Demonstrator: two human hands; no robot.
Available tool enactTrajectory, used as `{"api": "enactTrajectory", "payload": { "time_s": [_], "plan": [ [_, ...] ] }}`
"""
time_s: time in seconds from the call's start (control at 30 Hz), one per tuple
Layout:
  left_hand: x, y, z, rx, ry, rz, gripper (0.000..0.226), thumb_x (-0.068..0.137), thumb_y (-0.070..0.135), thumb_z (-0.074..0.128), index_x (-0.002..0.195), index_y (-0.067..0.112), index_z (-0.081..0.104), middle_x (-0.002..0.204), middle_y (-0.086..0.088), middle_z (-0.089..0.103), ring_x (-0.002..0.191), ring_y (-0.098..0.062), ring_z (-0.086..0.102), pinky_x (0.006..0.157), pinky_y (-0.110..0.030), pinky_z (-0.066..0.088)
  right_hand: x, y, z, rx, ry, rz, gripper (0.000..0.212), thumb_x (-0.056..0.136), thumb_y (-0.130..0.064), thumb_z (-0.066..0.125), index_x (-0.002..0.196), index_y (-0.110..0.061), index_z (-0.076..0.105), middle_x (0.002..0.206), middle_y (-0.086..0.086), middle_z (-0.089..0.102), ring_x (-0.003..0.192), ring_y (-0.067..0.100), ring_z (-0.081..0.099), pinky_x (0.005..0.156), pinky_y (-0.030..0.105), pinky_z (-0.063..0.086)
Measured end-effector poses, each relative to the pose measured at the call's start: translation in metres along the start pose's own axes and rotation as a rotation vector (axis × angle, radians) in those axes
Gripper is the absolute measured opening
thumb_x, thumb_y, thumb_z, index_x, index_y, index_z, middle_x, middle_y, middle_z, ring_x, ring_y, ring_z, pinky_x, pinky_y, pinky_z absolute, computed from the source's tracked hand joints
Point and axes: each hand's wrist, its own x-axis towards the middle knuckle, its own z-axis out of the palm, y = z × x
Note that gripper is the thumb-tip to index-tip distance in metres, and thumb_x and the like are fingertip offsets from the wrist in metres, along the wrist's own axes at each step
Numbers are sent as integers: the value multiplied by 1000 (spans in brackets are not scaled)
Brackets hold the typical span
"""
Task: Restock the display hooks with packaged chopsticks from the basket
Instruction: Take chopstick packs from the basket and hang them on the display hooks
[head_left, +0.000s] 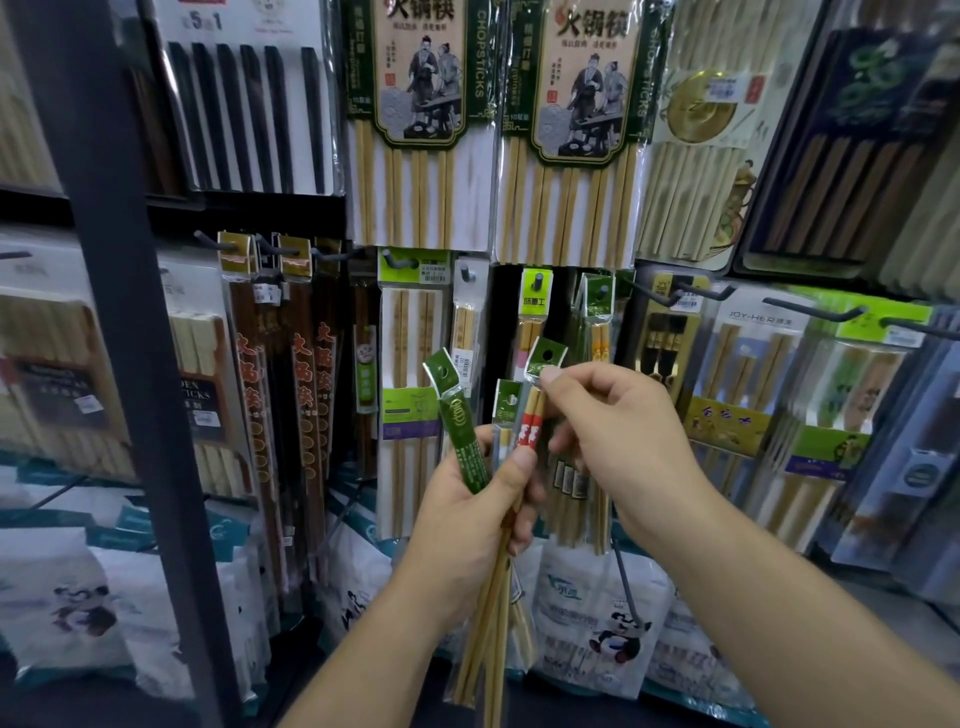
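Chopstick packs (493, 597) are standing bunched in front of the lower row of the display. I am gripping them round the middle with my left hand (467, 519), fingers and thumb curled tight about the bundle. With my right hand (623, 441) I am pinching the green header tab (546, 357) of one pack between thumb and forefinger, its punched hole showing just above the fingertips. Nothing from this bundle is hanging yet, and I am judging that at least three packs are waiting to go up. The hook (538, 283) just above the tab is already carrying a lime-green pack. The basket is lying outside my view, so I cannot tell how much is remaining there.
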Motion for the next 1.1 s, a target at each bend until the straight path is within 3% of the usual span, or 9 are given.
{"api": "enactTrajectory", "payload": {
  "time_s": [0.13, 0.3, 0.43, 0.6, 0.83, 1.0, 1.1],
  "plan": [
    [-2, 3, 5, -13, 17, -15, 37, 97, 36, 65, 115, 5, 57, 76, -11, 66, 52, -17, 56, 45, -26, 44, 0, 0, 0, -54, 1, -91, 23, 99, -26, 64, 80, -16, 73, 54, -6, 61, 48, 2, 56, 47, 13, 44],
    [0, 5, 6, -128, 94, -65, 33, 97, 40, 58, 104, 9, 68, 82, -16, 72, 65, -25, 71, 53, -33, 58, 16, -9, -8, -57, 125, -126, 30, 106, -27, 52, 81, -22, 68, 55, -7, 59, 47, 2, 54, 44, 14, 44],
    [3, 0, 2, 26, 165, -36, 41, 92, 45, 57, 110, 9, 69, 78, -6, 73, 72, -19, 72, 62, -32, 62, 33, -18, -17, -59, 206, -168, 33, 105, -28, 52, 76, -23, 66, 57, -5, 54, 52, 9, 50, 46, 17, 45],
    [2, -1, 4, 64, 148, -11, 40, 96, 44, 54, 112, 9, 67, 73, -6, 66, 68, -19, 67, 59, -31, 59, 42, -15, -17, -96, 216, -169, 35, 103, -28, 55, 79, -6, 65, 64, 6, 52, 57, 15, 48, 56, 32, 50],
    [1, 1, 2, 162, 121, -24, 28, 97, 46, 52, 100, 28, 73, 69, 1, 59, 55, -12, 49, 49, -23, 43, 44, -15, -18, -116, 258, -191, 43, 102, -30, 55, 84, 9, 56, 65, 12, 44, 59, 20, 44, 54, 11, 45],
    [1, 2, 2, 158, 116, -32, 28, 95, 47, 54, 99, 29, 75, 70, 2, 60, 57, -11, 51, 50, -22, 43, 45, -18, -16, -102, 254, -186, 44, 102, -28, 55, 86, 13, 54, 67, 11, 42, 62, 21, 40, 71, 23, 47],
    [1, 2, 3, 179, 116, -39, 26, 100, 42, 52, 97, 31, 75, 70, 2, 61, 58, -11, 52, 52, -23, 44, 46, -19, -15, -127, 261, -183, 44, 103, -28, 54, 85, 12, 54, 66, 12, 41, 60, 20, 41, 63, 18, 45]
  ]
}}
